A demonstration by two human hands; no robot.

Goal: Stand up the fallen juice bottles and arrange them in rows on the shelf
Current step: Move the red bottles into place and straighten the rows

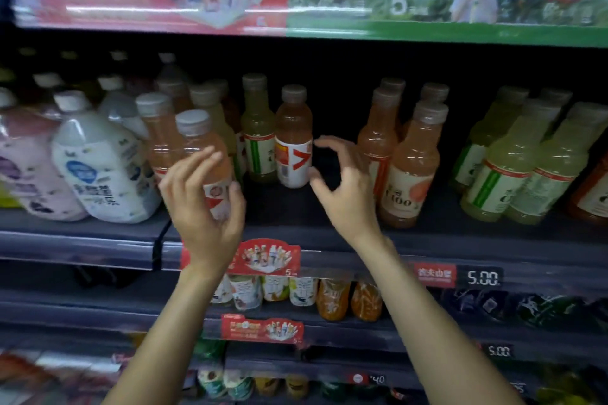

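While the left hand (205, 197) grips an orange juice bottle (205, 158) with fingers curled round its lower body, long axis near upright, the right hand (342, 187) hovers released beside a second orange bottle (293, 138) standing upright on the shelf (329, 207). That bottle lies just left of the right fingertips; the right hand is nearer.

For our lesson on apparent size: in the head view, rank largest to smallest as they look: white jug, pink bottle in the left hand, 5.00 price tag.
1. white jug
2. pink bottle, gripped by the left hand
3. 5.00 price tag

Nearness may inflate the first two.
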